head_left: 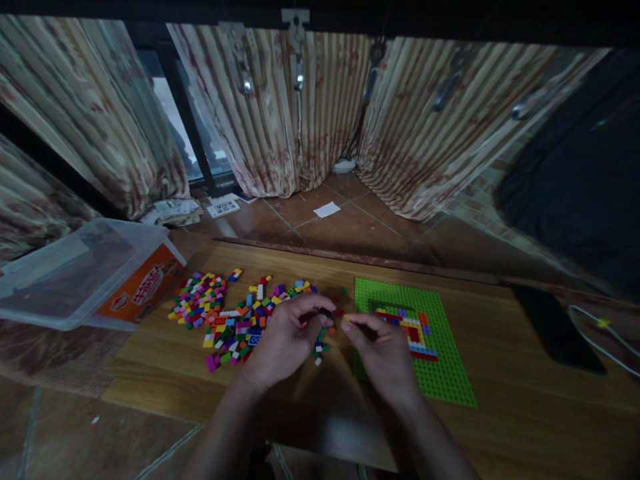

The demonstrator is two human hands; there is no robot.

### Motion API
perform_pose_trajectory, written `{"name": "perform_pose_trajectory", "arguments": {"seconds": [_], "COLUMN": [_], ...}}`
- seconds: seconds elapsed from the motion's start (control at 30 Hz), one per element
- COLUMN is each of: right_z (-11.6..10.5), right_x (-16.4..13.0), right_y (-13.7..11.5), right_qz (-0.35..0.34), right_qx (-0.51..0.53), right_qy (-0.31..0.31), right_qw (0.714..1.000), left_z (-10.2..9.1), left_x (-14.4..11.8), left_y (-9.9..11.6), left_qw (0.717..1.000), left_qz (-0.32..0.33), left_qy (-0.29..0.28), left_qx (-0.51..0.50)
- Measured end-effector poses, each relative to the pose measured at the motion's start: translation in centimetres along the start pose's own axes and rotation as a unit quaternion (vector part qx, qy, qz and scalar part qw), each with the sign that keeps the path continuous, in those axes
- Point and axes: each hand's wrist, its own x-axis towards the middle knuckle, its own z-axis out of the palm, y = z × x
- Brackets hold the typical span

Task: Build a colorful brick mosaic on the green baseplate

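Observation:
My left hand [295, 337] is closed in a pinch on a small black brick [325, 312], over the right side of the loose brick pile [245, 323]. A few centimetres to the right, my right hand [383, 350] pinches a small yellow brick [346, 319] between thumb and forefinger. That hand covers the left part of the green baseplate [450, 373]. Rows of red, blue, yellow, orange and purple bricks [415, 333] are fixed on the baseplate, partly hidden behind my fingers.
A clear plastic bin [95, 273] with an orange label stands left of the wooden table [520, 400]. On the table's right lie a black phone-like slab [555, 327] and a white cable [607, 347]. Patterned curtains [270, 113] hang beyond; papers [327, 210] lie on the tiled floor.

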Motion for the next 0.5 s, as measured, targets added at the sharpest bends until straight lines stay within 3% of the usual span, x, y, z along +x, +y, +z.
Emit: {"name": "perform_pose_trajectory", "arguments": {"seconds": [0.1,0.2,0.5], "right_z": [0.7,1.4,2.0], "right_x": [-0.5,-0.7,-0.8], "right_y": [0.4,0.7,0.6], "right_qz": [-0.080,-0.110,-0.120], "right_qx": [-0.166,-0.256,-0.232], "right_qy": [-0.032,-0.057,-0.097], "right_qw": [0.982,0.959,0.960], "left_z": [-0.6,-0.5,0.6], "left_x": [0.2,0.5,0.6], "left_y": [-0.4,-0.6,-1.3], "left_qw": [0.999,0.998,0.997], "left_qz": [-0.008,-0.003,0.015], "left_qy": [0.045,0.057,0.069], "left_qx": [0.001,0.009,-0.008]}}
